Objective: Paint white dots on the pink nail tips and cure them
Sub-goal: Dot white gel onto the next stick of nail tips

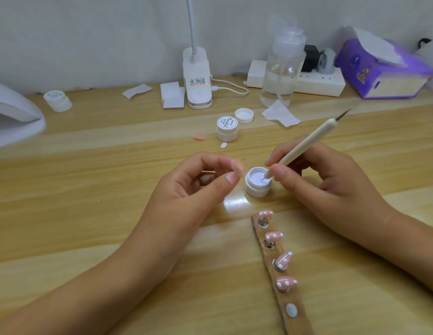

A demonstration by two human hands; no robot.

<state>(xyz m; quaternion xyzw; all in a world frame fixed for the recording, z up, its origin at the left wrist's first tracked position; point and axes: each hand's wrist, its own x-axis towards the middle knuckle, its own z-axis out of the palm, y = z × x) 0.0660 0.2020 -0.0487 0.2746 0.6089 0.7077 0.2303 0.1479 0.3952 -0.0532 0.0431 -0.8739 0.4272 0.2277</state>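
Light wooden table [89, 213], carrying: open white gel pot [258, 187], closed jar [227, 131], loose lid [244, 115], holder strip [284, 298] bearing pink nail tips [286, 283], curing lamp [14, 117], clip lamp [197, 78], pump bottle [282, 68], power strip [317, 84], tissue box [382, 71].

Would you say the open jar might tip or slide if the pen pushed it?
Tipping seems unlikely: the jar is squat and wide. Sliding seems likelier, since it looks small and light and the table is glossy.

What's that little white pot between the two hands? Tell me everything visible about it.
The little white pot is a small round jar, plastic by its look, standing upright and lidless on the wooden table. Smooth white paint fills it. The dotting tool, pinched by the right hand, dips its tip into the paint near the right rim.
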